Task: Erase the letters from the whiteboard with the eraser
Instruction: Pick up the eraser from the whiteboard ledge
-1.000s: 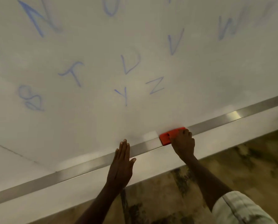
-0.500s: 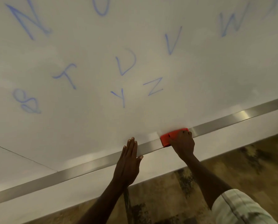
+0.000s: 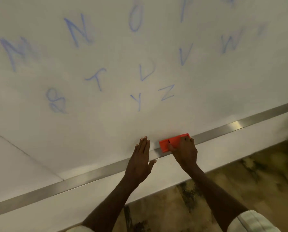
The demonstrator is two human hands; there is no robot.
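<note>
A whiteboard point(image 3: 207, 91) fills the upper view, with several blue marker letters on it, among them Y point(image 3: 137, 101) and Z point(image 3: 167, 92) lowest down. My right hand point(image 3: 184, 152) grips a red eraser point(image 3: 170, 142) at the board's bottom edge, just above the metal frame strip point(image 3: 240, 125). My left hand point(image 3: 140, 160) lies flat with straight fingers across the frame strip and the board, just left of the eraser.
Below the metal strip runs a white wall band point(image 3: 223, 151), then a mottled brown floor point(image 3: 240, 181). A seam point(image 3: 22, 151) crosses the board at lower left. Letters higher up are blurred.
The right hand has lifted the eraser off the frame strip slightly up onto the board. The left hand slid up beside it. The view tilted up, showing more letters.
</note>
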